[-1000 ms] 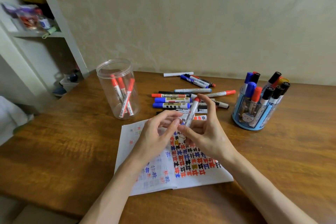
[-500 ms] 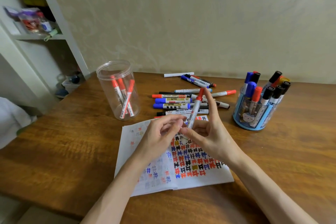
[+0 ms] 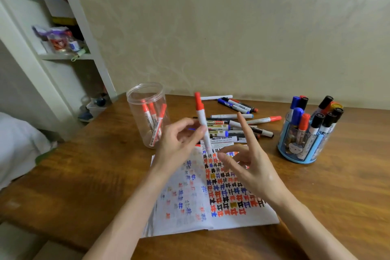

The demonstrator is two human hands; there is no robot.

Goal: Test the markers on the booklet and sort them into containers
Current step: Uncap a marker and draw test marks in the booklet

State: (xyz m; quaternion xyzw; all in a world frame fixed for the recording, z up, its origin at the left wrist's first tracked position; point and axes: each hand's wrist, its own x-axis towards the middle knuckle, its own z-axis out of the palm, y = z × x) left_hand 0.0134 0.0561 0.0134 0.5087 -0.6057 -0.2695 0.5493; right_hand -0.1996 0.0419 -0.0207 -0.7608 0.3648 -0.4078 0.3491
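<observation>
Red marker (image 3: 201, 120) passed to left hand (image 3: 177, 143), apparently above table (image 3: 84, 175).

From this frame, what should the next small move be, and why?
Probably carry the red-capped marker left and drop it into the clear jar. The left hand holds it capped and upright, the right hand is open and off it, and the jar already holds red markers.

Before me: wooden table (image 3: 316, 207), brown, grained, set against a pale patterned wall (image 3: 232, 27). To my left: white shelving unit (image 3: 69, 57), cluttered; white cloth (image 3: 14, 145) beside it.
</observation>
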